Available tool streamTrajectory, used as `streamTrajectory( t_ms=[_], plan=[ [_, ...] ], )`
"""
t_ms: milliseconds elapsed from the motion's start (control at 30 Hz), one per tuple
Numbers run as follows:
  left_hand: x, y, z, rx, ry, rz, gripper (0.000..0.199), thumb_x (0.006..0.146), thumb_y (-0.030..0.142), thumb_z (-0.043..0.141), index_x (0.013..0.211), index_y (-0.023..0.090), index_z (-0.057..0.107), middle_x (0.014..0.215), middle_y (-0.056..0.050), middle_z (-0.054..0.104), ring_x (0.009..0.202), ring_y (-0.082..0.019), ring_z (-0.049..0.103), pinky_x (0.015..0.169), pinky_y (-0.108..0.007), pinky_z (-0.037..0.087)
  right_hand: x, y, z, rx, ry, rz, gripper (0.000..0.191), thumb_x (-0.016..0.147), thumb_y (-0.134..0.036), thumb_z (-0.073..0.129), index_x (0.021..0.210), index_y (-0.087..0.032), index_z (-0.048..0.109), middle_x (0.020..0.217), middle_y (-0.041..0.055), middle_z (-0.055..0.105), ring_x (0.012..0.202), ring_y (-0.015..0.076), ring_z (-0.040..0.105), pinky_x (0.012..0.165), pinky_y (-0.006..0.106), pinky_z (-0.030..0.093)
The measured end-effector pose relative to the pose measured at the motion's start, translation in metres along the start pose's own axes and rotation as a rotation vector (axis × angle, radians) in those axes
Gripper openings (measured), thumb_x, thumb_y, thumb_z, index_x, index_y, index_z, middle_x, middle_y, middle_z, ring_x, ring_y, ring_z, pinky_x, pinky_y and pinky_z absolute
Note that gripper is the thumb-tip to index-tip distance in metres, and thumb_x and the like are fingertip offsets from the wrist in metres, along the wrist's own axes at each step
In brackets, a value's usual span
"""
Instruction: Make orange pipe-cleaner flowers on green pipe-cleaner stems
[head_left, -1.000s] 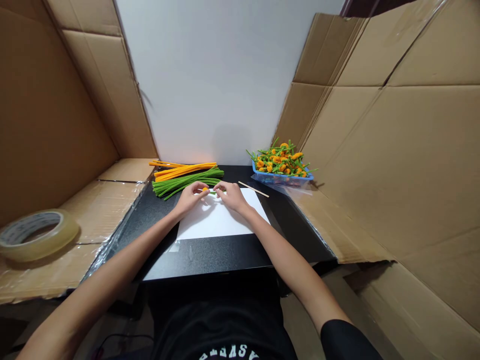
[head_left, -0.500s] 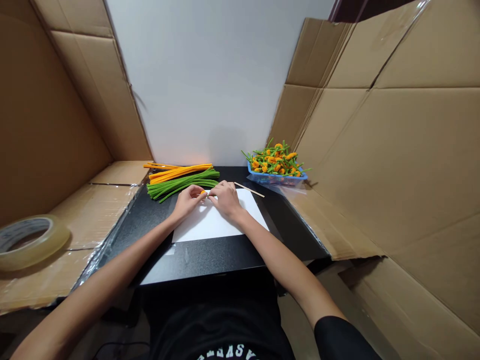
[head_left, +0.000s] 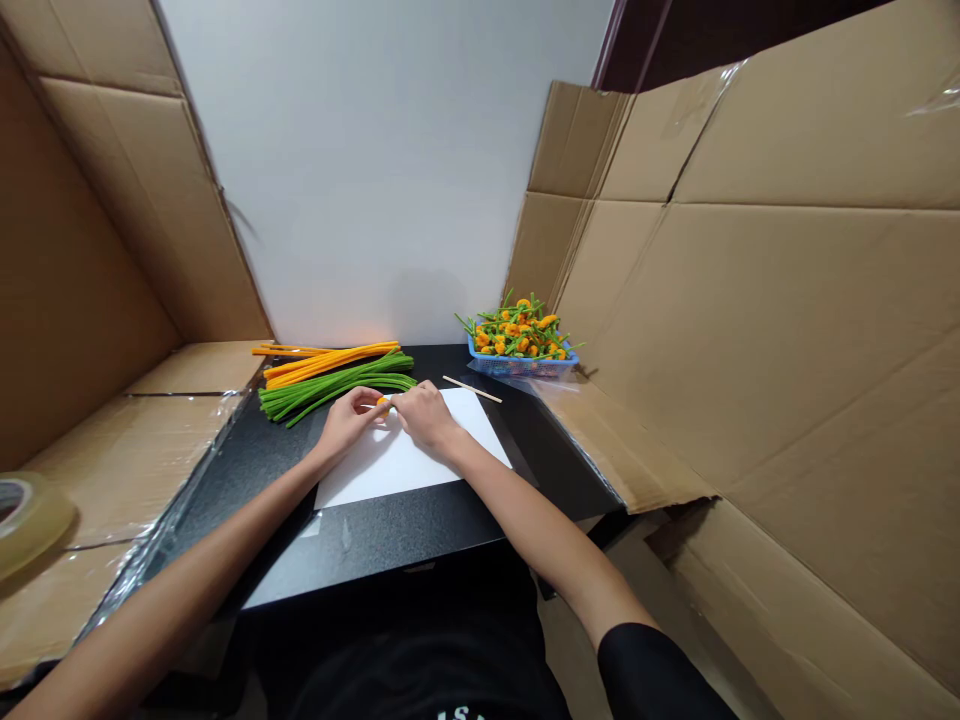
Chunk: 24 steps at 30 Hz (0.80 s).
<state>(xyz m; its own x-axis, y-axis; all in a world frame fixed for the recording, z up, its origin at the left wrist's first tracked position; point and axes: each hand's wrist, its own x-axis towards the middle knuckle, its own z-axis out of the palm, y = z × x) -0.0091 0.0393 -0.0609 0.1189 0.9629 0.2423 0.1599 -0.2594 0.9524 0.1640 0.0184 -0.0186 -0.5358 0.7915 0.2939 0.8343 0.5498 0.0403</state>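
Two forearms (head_left: 180, 570): reaching in from the lower left and lower right of the frame, the right one out of a black sleeve (head_left: 652, 670).
Shirt: a black shirt (head_left: 405, 650) at the bottom centre, with white lettering cut off by the edge.
Tape: a roll of clear tape (head_left: 45, 530) at the lower left edge, partly out of frame, lying on cardboard.
Table: a black table (head_left: 360, 535) in the lower middle.
Paper: a white sheet (head_left: 405, 470) on the table, centre of the frame, under the hands.
Left hand: the left hand (head_left: 346, 425), left of centre, with thumb and fingertips clamped on a small orange piece (head_left: 383, 403).
Right hand: the right hand (head_left: 429, 418), just right of the orange piece, fingers bent and together; whether they grip part of it I cannot tell.
Orange piece: at the centre, between the hands, over the sheet's far edge, mostly covered by fingers.
Stick: a thin pale stick (head_left: 472, 389), slanted, right of the right hand.
Stems: a green bundle (head_left: 330, 393) left of centre, an orange bundle (head_left: 330, 363) just beyond.
Basket: a blue basket (head_left: 521, 368), right of centre, heaped with orange-and-green flowers (head_left: 517, 330).
Surroundings: cardboard (head_left: 787, 330) at both sides, a pale wall (head_left: 360, 170) at top centre.
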Motion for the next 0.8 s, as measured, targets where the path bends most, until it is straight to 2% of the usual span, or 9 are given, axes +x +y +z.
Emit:
streamTrajectory(
  t_ms=[67, 133, 233, 333, 400, 500, 633, 733, 800],
  plan=[
    [0.001, 0.002, -0.002, 0.044, 0.005, 0.017, 0.062, 0.065, 0.065, 0.079, 0.097, 0.015, 0.064, 0.095, -0.010, 0.071, 0.081, -0.024, 0.070, 0.070, -0.037, 0.059, 0.001, 0.000, 0.001, -0.012, -0.015, -0.009, 0.024, 0.093, -0.010, 0.052, 0.110, -0.013, 0.070, 0.096, 0.0127, 0.076, 0.092, 0.0243, 0.069, 0.086, 0.035, 0.035],
    [0.003, 0.002, -0.009, 0.171, 0.039, 0.085, 0.055, 0.078, 0.065, 0.067, 0.101, 0.016, 0.063, 0.102, -0.011, 0.071, 0.092, -0.026, 0.069, 0.075, -0.038, 0.058, 0.002, 0.003, 0.002, -0.030, -0.017, -0.005, 0.024, 0.091, -0.008, 0.053, 0.109, -0.012, 0.069, 0.095, 0.0136, 0.076, 0.092, 0.0251, 0.070, 0.086, 0.035, 0.036],
    [0.010, -0.002, -0.031, 0.569, 0.150, 0.232, 0.043, 0.090, 0.055, 0.051, 0.105, 0.016, 0.062, 0.110, -0.013, 0.070, 0.103, -0.029, 0.065, 0.090, -0.042, 0.053, 0.003, 0.013, 0.002, -0.020, 0.010, 0.048, 0.021, 0.089, -0.010, 0.057, 0.107, -0.013, 0.067, 0.095, 0.0128, 0.076, 0.092, 0.0259, 0.070, 0.085, 0.034, 0.037],
    [0.018, -0.011, -0.056, 0.968, 0.232, 0.270, 0.041, 0.088, 0.043, 0.050, 0.114, 0.013, 0.060, 0.116, -0.020, 0.066, 0.114, -0.038, 0.059, 0.096, -0.048, 0.048, 0.002, 0.027, -0.005, 0.069, 0.097, 0.180, 0.023, 0.094, -0.011, 0.048, 0.108, -0.017, 0.065, 0.099, 0.0100, 0.075, 0.091, 0.0242, 0.069, 0.081, 0.032, 0.038],
    [0.022, -0.016, -0.067, 1.090, 0.249, 0.230, 0.042, 0.086, 0.037, 0.048, 0.114, 0.009, 0.060, 0.111, -0.023, 0.066, 0.110, -0.040, 0.059, 0.094, -0.049, 0.048, 0.001, 0.036, -0.014, 0.161, 0.182, 0.278, 0.026, 0.097, -0.013, 0.040, 0.108, -0.020, 0.063, 0.102, 0.0082, 0.075, 0.089, 0.0231, 0.068, 0.076, 0.031, 0.039],
    [0.022, -0.019, -0.073, 1.149, 0.243, 0.216, 0.040, 0.085, 0.031, 0.046, 0.113, 0.007, 0.061, 0.109, -0.024, 0.066, 0.106, -0.040, 0.059, 0.091, -0.049, 0.049, 0.002, 0.052, -0.033, 0.255, 0.297, 0.399, 0.026, 0.097, -0.013, 0.037, 0.106, -0.020, 0.061, 0.099, 0.0076, 0.073, 0.083, 0.0226, 0.065, 0.069, 0.029, 0.038],
    [0.020, -0.017, -0.070, 1.130, 0.280, 0.196, 0.037, 0.085, 0.026, 0.043, 0.113, 0.011, 0.063, 0.113, -0.021, 0.064, 0.109, -0.037, 0.058, 0.090, -0.045, 0.050, 0.007, 0.098, -0.067, 0.235, 0.469, 0.489, 0.029, 0.090, -0.006, 0.039, 0.106, -0.016, 0.061, 0.090, 0.0109, 0.071, 0.078, 0.0224, 0.063, 0.071, 0.029, 0.041],
    [0.020, -0.016, -0.069, 1.168, 0.310, 0.197, 0.037, 0.085, 0.026, 0.043, 0.113, 0.012, 0.063, 0.114, -0.020, 0.063, 0.112, -0.036, 0.057, 0.091, -0.044, 0.050, 0.009, 0.152, -0.097, 0.175, 0.570, 0.573, 0.033, 0.090, -0.007, 0.037, 0.109, -0.014, 0.063, 0.088, 0.0119, 0.071, 0.078, 0.0227, 0.063, 0.075, 0.030, 0.044],
    [0.023, -0.017, -0.069, 1.214, 0.282, 0.233, 0.036, 0.085, 0.026, 0.044, 0.112, 0.012, 0.064, 0.113, -0.021, 0.063, 0.110, -0.037, 0.057, 0.093, -0.045, 0.049, 0.007, 0.192, -0.114, 0.113, 0.641, 0.692, 0.038, 0.093, -0.010, 0.035, 0.118, -0.012, 0.063, 0.093, 0.0145, 0.072, 0.085, 0.0235, 0.065, 0.080, 0.031, 0.046]
  ],
)
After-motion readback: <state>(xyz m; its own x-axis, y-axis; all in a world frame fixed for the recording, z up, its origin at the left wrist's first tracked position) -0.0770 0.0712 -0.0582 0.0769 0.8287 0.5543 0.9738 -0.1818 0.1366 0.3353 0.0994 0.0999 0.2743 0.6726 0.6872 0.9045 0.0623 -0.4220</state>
